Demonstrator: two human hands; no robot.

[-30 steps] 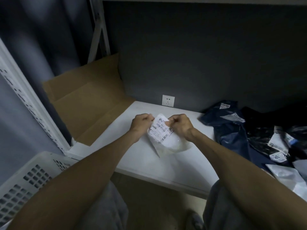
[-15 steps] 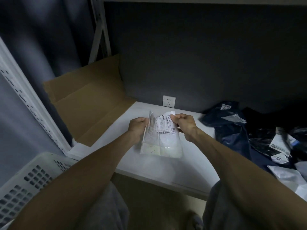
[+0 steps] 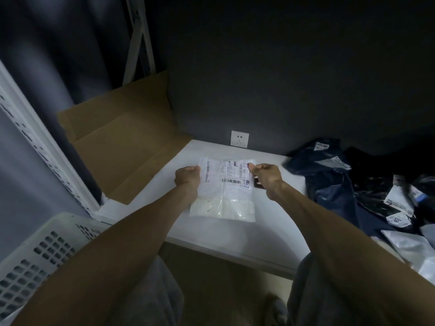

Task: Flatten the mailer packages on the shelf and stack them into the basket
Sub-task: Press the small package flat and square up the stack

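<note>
Grip of left hand (image 3: 188,178) is clenched on the upper left corner of a white mailer (image 3: 226,191). Grip of right hand (image 3: 266,176) pinches the upper right corner, thumb on top. The mailer is spread flat between both hands over the shelf (image 3: 211,234), printed label facing the camera. Its lower edge reaches toward the shelf front; contact with the shelf cannot be told. A pile of dark mailers (image 3: 329,184) lies on the shelf at right, apart from the held one. The basket (image 3: 35,252) stands at lower left, beside the shelf's front corner. Cardboard (image 3: 122,142) leans at the shelf's left end. A wall socket (image 3: 239,139) sits behind the hands.
</note>
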